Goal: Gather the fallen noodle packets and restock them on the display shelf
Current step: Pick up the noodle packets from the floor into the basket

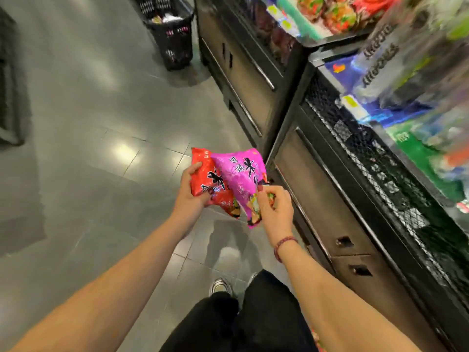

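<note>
I hold two noodle packets above the grey floor, in front of the display shelf (396,158). My left hand (190,193) grips a red noodle packet (206,178) by its left side. A pink noodle packet (242,179) lies over the red one. My right hand (274,208) pinches the pink packet near its lower right edge, and part of another red packet shows behind the fingers. A red bead bracelet sits on my right wrist. The shelf on the right carries blurred, colourful packets behind a black mesh front.
A black shopping basket (169,29) with goods stands on the floor at the top, next to a second shelf unit (243,62). Dark cabinet drawers (327,199) run below the shelves. My legs and shoes are at the bottom. A dark fixture edges the left.
</note>
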### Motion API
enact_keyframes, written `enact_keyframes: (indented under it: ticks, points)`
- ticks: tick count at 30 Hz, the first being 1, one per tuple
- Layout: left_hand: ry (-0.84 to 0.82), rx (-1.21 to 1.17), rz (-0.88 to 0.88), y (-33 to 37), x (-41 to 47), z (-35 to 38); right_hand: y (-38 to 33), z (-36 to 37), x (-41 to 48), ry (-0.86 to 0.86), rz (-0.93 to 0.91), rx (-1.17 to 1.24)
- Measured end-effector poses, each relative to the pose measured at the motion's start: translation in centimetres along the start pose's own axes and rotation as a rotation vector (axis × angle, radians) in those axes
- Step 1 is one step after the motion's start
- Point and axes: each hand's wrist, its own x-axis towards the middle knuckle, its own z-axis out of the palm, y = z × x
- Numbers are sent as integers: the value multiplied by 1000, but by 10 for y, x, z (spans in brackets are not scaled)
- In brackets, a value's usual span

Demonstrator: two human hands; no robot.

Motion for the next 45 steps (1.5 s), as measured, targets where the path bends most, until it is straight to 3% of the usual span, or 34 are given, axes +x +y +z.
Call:
enact_keyframes:
  ticks: [5,10,14,18,27,37,45]
  points:
    - [119,-89,-52,9,49,-38,-26,52,75,-299,111,-47]
    - [216,-176,-61,35,125,-64,-53,106,169,-650,262,115]
    - [274,-288,-122,66,188,-72,-69,151,249,-813,274,53]
    - [314,-363,-148,97,240,-86,-97,187,319,-886,333,183]
    - [345,-352,-145,150,369,-152,-145,293,436,-872,337,182]
    - [216,-307,-127,229,547,-273,-232,441,549,-733,260,178]
    - [176,-266,-125,291,665,-327,-279,531,637,-642,247,138]
